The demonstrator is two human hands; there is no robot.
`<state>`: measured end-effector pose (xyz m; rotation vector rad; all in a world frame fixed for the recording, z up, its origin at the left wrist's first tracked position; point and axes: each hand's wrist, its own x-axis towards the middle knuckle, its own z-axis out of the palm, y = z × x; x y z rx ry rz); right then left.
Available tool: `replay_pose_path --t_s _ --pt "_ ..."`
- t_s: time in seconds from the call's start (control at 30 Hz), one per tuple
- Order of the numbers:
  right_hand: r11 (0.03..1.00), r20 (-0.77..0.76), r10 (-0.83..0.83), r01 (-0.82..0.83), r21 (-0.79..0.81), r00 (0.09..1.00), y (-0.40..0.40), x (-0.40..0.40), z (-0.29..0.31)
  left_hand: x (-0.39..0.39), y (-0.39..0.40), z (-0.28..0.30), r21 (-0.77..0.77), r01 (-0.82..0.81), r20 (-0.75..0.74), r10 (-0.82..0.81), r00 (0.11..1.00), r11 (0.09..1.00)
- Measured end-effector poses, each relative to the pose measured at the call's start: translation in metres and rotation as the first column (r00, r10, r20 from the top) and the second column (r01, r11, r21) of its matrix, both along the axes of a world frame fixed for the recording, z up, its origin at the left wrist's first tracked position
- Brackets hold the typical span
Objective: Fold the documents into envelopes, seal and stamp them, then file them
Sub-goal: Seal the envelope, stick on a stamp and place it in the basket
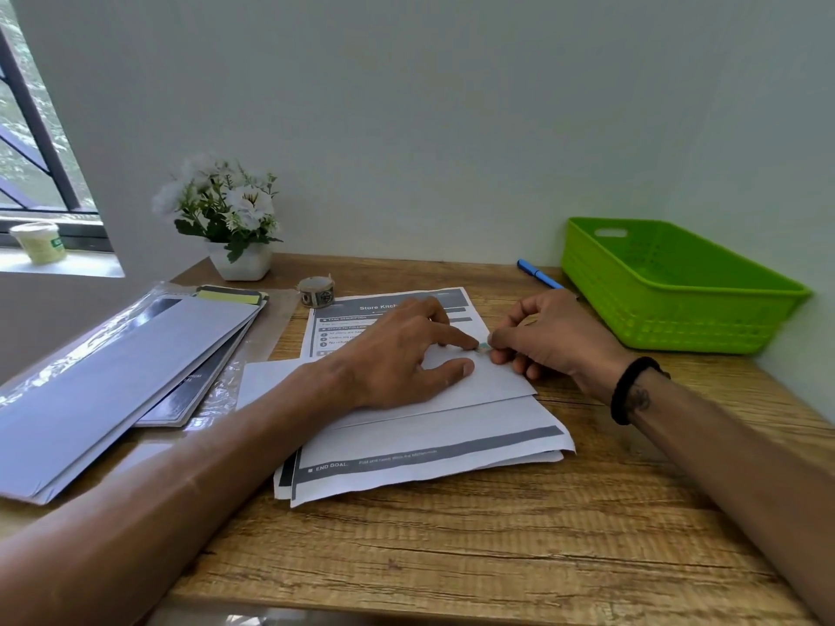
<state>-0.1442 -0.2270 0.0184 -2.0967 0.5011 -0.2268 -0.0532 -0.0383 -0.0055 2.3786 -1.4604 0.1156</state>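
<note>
A white envelope point(488, 384) lies on top of a stack of printed documents point(433, 449) in the middle of the desk. My left hand point(397, 354) presses flat on the envelope, index finger stretched toward its top right corner. There a small greenish stamp point(482, 348) sits between that fingertip and the pinched fingers of my right hand point(551, 338). A roll of stamps point(317, 291) stands behind the documents. A pile of unused envelopes point(113, 390) lies at the left, partly in clear plastic wrap.
A green plastic basket point(677, 318) stands at the back right against the wall. A blue pen point(540, 274) lies just left of it. A white pot of flowers point(239, 259) is at the back left, and a jar point(38, 242) sits on the window sill.
</note>
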Motion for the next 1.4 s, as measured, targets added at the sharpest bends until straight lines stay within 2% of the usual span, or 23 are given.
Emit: replay_pose_path --t_s 0.33,0.43,0.63,0.8,0.93,1.03,1.1,1.13,1.23,1.4 --pt "0.956 -0.04 0.028 -0.039 -0.292 0.999 0.003 0.001 0.0 -0.001 -0.001 0.0 0.006 -0.019 0.008 0.018 1.0 1.0" --pt "0.944 -0.06 0.032 -0.05 -0.326 0.998 0.001 0.0 0.004 -0.001 -0.001 0.0 0.005 -0.03 0.01 0.03 1.0 1.0" --pt "0.968 -0.159 0.077 -0.112 -0.224 0.984 -0.016 -0.002 0.011 -0.005 -0.001 0.0 0.003 -0.033 0.02 0.033 0.999 0.999" --pt "0.983 -0.214 0.165 -0.179 -0.049 0.963 -0.028 -0.003 0.017 -0.006 -0.001 0.0 0.001 -0.046 0.027 0.046 0.999 0.999" --pt "0.972 -0.233 0.225 -0.234 -0.013 0.946 -0.037 -0.007 0.019 -0.007 -0.001 -0.002 -0.012 -0.036 0.021 0.036 0.999 0.999" --pt "0.967 -0.178 0.253 -0.242 0.079 0.951 -0.04 -0.012 0.016 -0.006 0.002 -0.005 -0.042 -0.021 0.024 0.022 0.999 0.999" --pt "0.967 -0.102 0.211 -0.193 0.166 0.972 -0.042 -0.013 0.012 -0.006 0.003 -0.005 -0.081 -0.005 0.024 0.007 1.0 0.997" --pt "0.975 -0.071 0.167 -0.154 0.161 0.983 -0.04 -0.013 0.01 -0.007 0.003 -0.004 -0.097 0.011 0.032 -0.008 0.999 0.995" --pt "0.996 0.01 0.088 -0.087 -0.031 0.996 -0.034 -0.005 -0.001 -0.009 0.002 -0.004 -0.098 0.078 0.051 -0.074 0.996 0.992" --pt "0.958 0.068 0.117 -0.094 -0.272 0.991 -0.028 0.0 -0.01 -0.006 -0.001 -0.004 -0.07 0.11 0.046 -0.107 0.993 0.992"
